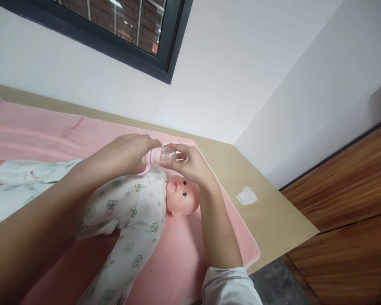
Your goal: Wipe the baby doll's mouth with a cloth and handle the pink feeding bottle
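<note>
The left grip [133, 151] clasps the pink bottle [155, 156], its clear cap [167, 156] pinched inside the right grip [192, 163]

Crumpled wht tissue [247, 196] on tbl [274, 224]

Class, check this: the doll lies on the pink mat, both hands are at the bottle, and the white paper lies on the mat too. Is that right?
No. The head view shows the white paper on the tan tabletop, off the pink mat. The doll does lie on the mat, and the left hand and right hand are at the bottle.
</note>
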`<action>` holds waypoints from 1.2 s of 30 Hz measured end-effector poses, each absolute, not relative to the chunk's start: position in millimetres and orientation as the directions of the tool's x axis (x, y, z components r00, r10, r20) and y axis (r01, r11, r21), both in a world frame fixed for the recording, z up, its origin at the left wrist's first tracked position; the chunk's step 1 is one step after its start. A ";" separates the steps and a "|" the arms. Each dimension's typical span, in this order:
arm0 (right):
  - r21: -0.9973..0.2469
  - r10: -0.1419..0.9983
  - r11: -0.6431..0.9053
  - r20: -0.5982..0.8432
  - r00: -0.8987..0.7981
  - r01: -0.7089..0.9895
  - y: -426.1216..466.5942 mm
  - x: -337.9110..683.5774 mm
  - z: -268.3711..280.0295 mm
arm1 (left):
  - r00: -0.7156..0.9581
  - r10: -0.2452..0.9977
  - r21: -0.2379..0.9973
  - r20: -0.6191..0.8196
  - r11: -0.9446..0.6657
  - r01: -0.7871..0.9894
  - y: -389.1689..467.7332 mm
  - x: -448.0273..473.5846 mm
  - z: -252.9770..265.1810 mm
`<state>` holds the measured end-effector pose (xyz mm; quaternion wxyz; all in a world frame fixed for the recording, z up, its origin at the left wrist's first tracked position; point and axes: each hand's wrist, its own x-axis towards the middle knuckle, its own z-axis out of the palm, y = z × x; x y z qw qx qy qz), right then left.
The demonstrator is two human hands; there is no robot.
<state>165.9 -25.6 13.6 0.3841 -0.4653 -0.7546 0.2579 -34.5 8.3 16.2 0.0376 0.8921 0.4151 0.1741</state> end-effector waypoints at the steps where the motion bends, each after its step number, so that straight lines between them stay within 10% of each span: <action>1: -0.745 0.900 0.435 0.341 -0.271 0.505 -25.7 165.5 13.7 | 0.595 0.756 0.212 0.273 -0.650 0.729 7.8 -34.4 17.1; 27: -0.834 0.950 0.313 0.270 -0.159 0.455 -33.0 164.9 20.2 | 0.460 0.873 0.337 0.161 -0.487 0.806 13.2 -38.8 15.4; 36: -0.796 0.879 0.401 0.474 0.056 0.453 10.4 225.5 -0.1 | 0.292 0.921 0.288 0.257 -0.362 0.887 22.9 -57.2 24.7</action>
